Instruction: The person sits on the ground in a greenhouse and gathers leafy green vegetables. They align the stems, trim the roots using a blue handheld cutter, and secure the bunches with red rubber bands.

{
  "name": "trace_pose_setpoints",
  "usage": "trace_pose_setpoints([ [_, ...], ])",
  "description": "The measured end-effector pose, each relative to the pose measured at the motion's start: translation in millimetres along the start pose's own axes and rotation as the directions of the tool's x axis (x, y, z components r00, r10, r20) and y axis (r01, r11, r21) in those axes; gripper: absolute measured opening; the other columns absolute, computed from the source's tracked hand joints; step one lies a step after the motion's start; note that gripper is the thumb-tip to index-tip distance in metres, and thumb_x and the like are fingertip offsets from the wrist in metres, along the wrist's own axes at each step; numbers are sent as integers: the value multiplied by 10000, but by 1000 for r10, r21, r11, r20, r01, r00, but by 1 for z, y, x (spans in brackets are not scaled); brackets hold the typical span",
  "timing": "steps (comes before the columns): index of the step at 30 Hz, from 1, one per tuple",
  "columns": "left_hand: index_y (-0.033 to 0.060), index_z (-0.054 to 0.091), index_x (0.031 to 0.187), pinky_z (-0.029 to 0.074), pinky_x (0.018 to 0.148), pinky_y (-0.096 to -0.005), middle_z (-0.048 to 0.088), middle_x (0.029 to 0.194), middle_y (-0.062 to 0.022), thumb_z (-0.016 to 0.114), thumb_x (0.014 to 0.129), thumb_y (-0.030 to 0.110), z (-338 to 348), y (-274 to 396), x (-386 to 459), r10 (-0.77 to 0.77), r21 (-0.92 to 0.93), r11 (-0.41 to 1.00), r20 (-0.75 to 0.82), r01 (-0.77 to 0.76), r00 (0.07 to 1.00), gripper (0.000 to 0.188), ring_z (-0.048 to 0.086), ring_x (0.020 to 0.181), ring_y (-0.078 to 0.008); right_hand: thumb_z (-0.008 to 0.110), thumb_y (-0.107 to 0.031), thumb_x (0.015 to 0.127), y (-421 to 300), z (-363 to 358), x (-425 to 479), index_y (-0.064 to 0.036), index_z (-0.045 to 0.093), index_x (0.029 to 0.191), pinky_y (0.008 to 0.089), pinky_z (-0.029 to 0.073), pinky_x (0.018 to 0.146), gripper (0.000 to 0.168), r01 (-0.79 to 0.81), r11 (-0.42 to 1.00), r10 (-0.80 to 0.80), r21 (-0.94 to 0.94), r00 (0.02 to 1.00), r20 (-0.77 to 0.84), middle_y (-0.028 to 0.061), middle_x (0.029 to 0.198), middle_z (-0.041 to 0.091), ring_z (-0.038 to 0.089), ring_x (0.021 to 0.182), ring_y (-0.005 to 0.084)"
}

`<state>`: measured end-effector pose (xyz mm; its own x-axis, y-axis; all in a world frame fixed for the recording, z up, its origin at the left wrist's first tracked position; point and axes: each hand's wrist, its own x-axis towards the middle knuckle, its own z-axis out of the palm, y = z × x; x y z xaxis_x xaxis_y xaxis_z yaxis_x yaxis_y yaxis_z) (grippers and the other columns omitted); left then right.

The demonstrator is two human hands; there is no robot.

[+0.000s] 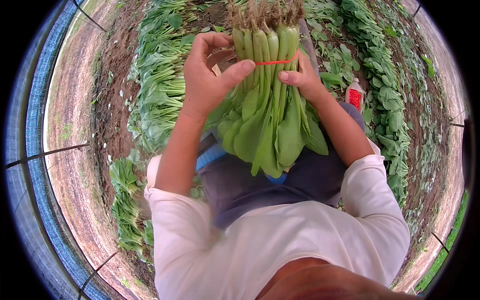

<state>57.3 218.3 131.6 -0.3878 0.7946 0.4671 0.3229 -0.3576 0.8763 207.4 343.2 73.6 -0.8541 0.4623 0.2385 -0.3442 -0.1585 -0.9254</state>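
A bunch of leafy greens [268, 97] is upside down in front of me, with soil-covered roots at the top and broad leaves hanging over my lap. Around its pale stems runs a red rubber band [275, 62]. My right hand [305, 78] grips the stems from the right, thumb across the front just below the band. On the other side, my left hand [212, 69] holds the bunch's left edge. Its thumb tip lies at the band's left end, and its curled fingers reach partly behind the stems.
Greens [161, 86] lie in a thick row on the soil at left, with smaller bundles [125, 202] nearer me. Another row of greens [382, 82] runs along the right. A cut plastic container [354, 95] of red bands stands by my right knee. Blue netting [37, 93] edges the far left.
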Motion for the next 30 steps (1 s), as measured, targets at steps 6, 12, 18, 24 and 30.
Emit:
trace_pose_setpoints([
  [6, 47, 129, 1361, 83, 1020, -491, 228, 1369, -192, 260, 728, 733, 9, 67, 34, -51, 211, 974, -130, 78, 990, 943, 180, 1267, -345, 747, -157, 604, -5, 12, -4, -10, 312, 1265, 308, 349, 933, 805, 114, 957, -125, -267, 992, -23, 80, 1162, 470, 450, 1073, 167],
  [12, -14, 127, 1358, 100, 1046, -411, 159, 1405, -195, 269, 780, 701, 2, 71, 34, -150, 679, 682, 492, -271, 857, 930, 126, 1310, -310, 753, -148, 585, 0, 10, -6, -4, 317, 1262, 300, 349, 932, 818, 165, 906, -167, -390, 985, 30, 81, 1148, 479, 458, 1070, 173],
  [18, -15, 70, 1365, 69, 1060, -389, 138, 1410, -185, 220, 775, 712, -7, 78, 46, 146, 512, 783, 400, -353, 905, 948, 102, 1317, -281, 744, -135, 601, -3, 10, -7, -16, 326, 1262, 303, 360, 924, 791, 84, 969, -93, -231, 995, -29, 76, 1131, 494, 462, 1065, 165],
  [24, 78, 46, 1390, 56, 1057, -419, 86, 1431, -147, 191, 721, 771, -4, 37, 37, -164, 329, 943, 608, -59, 777, 973, 88, 1323, -276, 748, -204, 581, -2, 15, -4, -1, 385, 1195, 303, 354, 913, 742, 105, 962, -116, -253, 993, -31, 73, 1106, 502, 472, 1025, 159],
  [30, 44, 54, 1383, -2, 1053, -426, 65, 1437, -149, 259, 729, 756, -19, 64, 55, 267, 368, 848, 324, -381, 908, 988, 68, 1328, -277, 739, -157, 590, -8, 14, -8, -6, 377, 1211, 294, 362, 910, 734, 56, 974, -61, -217, 998, -13, 65, 1101, 503, 475, 1029, 147],
])
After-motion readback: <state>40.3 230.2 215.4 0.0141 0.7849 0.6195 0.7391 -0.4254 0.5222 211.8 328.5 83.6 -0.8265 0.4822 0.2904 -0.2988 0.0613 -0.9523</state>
